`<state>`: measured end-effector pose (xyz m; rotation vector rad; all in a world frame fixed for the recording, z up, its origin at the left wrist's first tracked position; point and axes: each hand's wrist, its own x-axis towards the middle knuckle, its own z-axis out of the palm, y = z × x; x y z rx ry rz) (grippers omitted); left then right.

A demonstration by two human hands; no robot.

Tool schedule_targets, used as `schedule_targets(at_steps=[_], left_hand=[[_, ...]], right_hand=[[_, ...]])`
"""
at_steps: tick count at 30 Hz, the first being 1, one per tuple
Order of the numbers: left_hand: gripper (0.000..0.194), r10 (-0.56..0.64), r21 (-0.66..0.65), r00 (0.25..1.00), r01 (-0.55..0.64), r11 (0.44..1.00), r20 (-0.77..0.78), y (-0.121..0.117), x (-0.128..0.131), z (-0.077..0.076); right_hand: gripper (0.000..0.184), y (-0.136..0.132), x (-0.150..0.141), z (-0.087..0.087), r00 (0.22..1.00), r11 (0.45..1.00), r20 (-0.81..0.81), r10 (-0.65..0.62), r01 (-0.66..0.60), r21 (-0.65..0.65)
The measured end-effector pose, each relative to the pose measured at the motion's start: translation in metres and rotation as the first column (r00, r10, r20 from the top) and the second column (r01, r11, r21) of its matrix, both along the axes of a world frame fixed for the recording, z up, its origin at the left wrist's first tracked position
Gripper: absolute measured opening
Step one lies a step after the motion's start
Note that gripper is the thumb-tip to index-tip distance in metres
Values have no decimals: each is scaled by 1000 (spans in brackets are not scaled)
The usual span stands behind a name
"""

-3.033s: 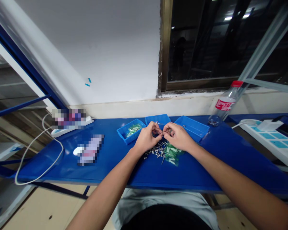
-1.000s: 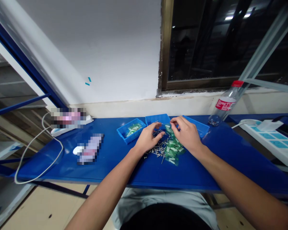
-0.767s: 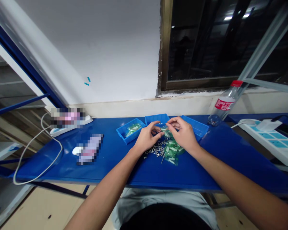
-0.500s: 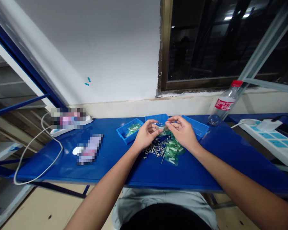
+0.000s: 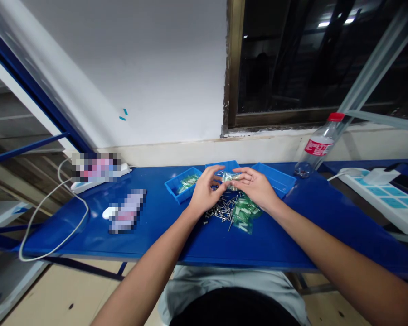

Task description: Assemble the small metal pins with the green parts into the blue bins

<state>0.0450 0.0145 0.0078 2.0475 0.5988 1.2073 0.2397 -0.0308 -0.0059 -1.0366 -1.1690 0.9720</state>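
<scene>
My left hand (image 5: 204,192) and my right hand (image 5: 255,188) meet above the blue table (image 5: 156,235). Between their fingertips they pinch a small clear bag with green print (image 5: 230,176). Under the hands lies a pile of small metal screws (image 5: 224,212). A heap of the same green-printed bags (image 5: 245,213) sits just right of the screws, below my right hand. Both hands have their fingers curled onto the held bag.
Three blue trays stand behind the hands: the left tray (image 5: 177,186) holds green bags, the middle tray (image 5: 221,165) is partly hidden, and the right tray (image 5: 275,179) sits beside them. A plastic bottle (image 5: 318,145) leans at the wall. Power strips (image 5: 384,192) and a white cable (image 5: 54,217) lie at the sides.
My right hand reached to the bag heap, took one small bag and brought it up. Both hands now hold it together, higher above the screws than before.
</scene>
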Motion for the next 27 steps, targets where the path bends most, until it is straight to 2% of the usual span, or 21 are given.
schedule_targets(at_steps=[3, 6, 10, 14, 18, 22, 25, 27], left_hand=[[30, -31, 176, 995, 49, 983, -100, -3, 0, 3], [25, -13, 191, 991, 38, 981, -131, -2, -1, 3], [19, 75, 115, 990, -61, 991, -117, 1, -2, 1], [24, 150, -32, 985, -153, 988, -83, 4, -3, -1], [36, 81, -152, 995, -90, 984, -64, 7, -3, -4], [47, 35, -234, 999, -32, 972, 8, 6, 0, -5], [43, 21, -283, 1000, -14, 959, 23, 1, 3, -3], [44, -36, -270, 999, 33, 962, -5, -1, 3, -2]], right_hand=[[59, 0, 2, 1, 999, 1000, -33, -13, 13, 5], [49, 1, 4, 0, 1000, 999, 3, -25, 25, 40], [28, 3, 3, -3, 997, 998, 72, -11, 7, 64], [29, 2, 2, -4, 971, 989, 241, -1, -35, 147], [26, 0, 3, -4, 918, 984, 385, -91, 22, 179], [24, 2, 5, -6, 948, 986, 303, -101, 55, 155], [22, 3, 5, -6, 940, 968, 270, -207, 158, 193], [23, 3, 4, -6, 933, 966, 295, -206, 145, 216]])
